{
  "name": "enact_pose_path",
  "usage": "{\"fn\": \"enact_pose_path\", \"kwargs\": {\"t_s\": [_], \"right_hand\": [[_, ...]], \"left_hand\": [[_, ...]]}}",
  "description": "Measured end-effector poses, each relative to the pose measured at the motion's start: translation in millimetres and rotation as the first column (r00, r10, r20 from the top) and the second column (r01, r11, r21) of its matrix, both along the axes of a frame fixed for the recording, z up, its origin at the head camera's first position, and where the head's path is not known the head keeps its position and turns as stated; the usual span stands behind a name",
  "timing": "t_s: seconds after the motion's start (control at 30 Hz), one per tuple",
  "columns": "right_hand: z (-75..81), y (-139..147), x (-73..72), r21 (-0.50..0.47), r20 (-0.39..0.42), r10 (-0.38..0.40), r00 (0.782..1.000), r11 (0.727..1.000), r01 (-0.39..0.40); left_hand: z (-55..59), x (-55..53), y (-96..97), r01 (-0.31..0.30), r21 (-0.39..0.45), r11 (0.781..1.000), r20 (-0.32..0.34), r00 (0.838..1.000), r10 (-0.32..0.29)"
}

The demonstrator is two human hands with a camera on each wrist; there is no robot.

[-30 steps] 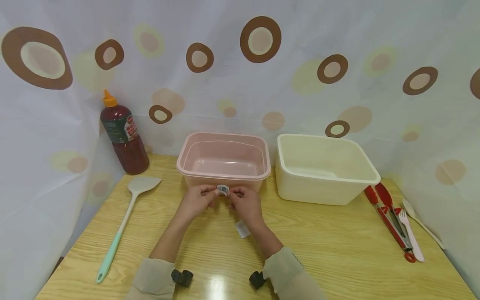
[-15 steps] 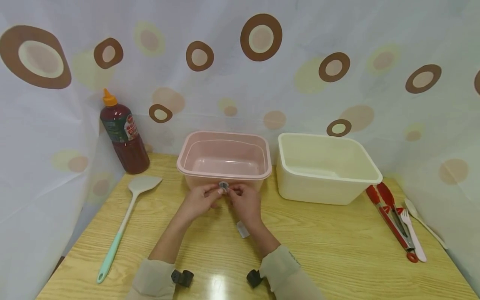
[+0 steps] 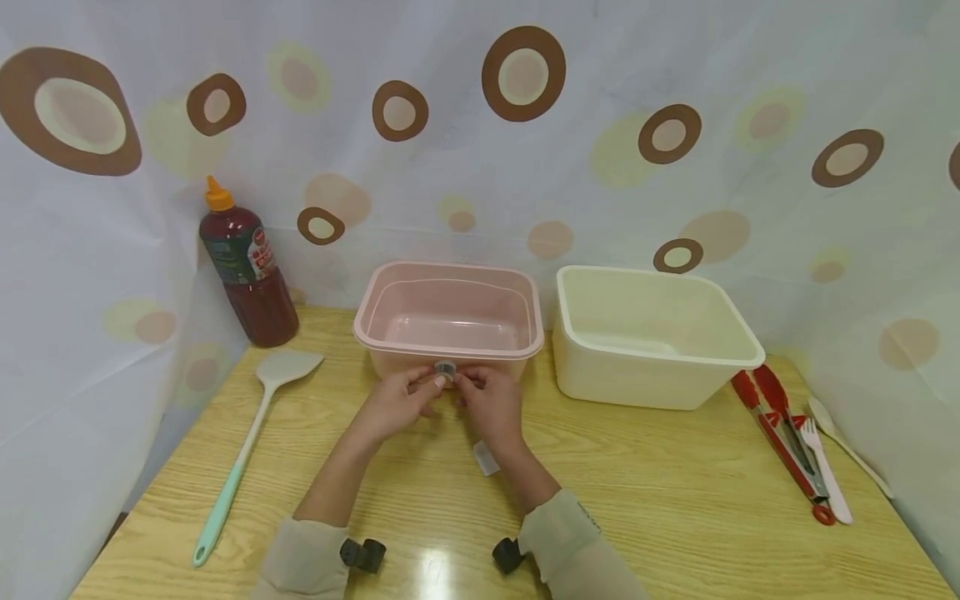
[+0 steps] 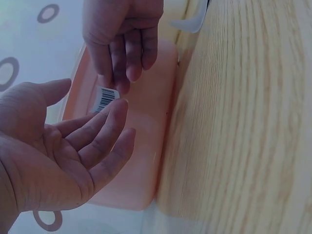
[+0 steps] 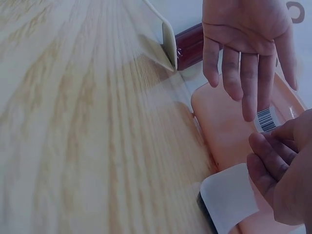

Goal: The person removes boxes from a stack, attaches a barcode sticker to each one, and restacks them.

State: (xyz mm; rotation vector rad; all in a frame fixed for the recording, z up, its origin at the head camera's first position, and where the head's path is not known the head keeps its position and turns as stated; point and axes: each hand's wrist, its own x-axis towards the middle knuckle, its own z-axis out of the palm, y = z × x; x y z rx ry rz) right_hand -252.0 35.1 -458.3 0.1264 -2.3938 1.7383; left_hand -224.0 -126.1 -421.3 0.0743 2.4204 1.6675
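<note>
In the head view, a small barcode sticker [image 3: 445, 369] is at the front wall of a pink plastic tub [image 3: 457, 352]. My left hand [image 3: 397, 404] reaches it from the left. Both wrist views show the left fingers fairly straight, fingertips at the sticker and thumb apart from it. From the right, my right hand [image 3: 493, 408] pinches the sticker's edge; in the left wrist view its fingertips [image 4: 105, 84] meet the barcode side. The right thumb is partly hidden. A small white paper piece [image 3: 487, 458] lies beside the right wrist.
A cream bin [image 3: 637, 379] stands right of the tub. Red-tipped tongs [image 3: 783, 442], a pink fork [image 3: 825, 475] and a pale spoon [image 3: 847, 450] lie at far right. On the left are a turner [image 3: 251, 442] and a dark red sauce bottle [image 3: 251, 279].
The sticker was bowed between my fingertips one second ago; now it looks flatter and sits slightly higher, closer against the tub wall. My hands have barely moved.
</note>
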Motion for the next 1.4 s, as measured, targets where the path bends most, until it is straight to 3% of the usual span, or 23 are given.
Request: {"fn": "enact_pose_path", "kwargs": {"t_s": [0.53,0.87,1.2,1.4], "right_hand": [[3.5,3.4,4.4,-0.004,0.016,0.020,1.000,1.000,-0.020],[4.5,6.4,4.5,-0.012,0.075,0.032,0.997,0.999,-0.031],[4.4,8.3,3.8,0.026,0.053,0.026,0.998,0.999,-0.027],[5.1,8.6,5.5,0.000,0.040,0.018,0.999,1.000,-0.018]], "left_hand": [[-3.2,-0.6,-4.7,0.009,0.032,0.999,0.004,1.000,-0.009],[-2.1,-1.3,-3.6,-0.015,0.028,0.999,-0.006,1.000,0.015],[-2.4,-2.2,-4.5,-0.020,0.024,1.000,-0.012,1.000,0.020],[-2.0,-1.5,-4.3,-0.013,0.024,1.000,-0.011,1.000,0.013]]}}
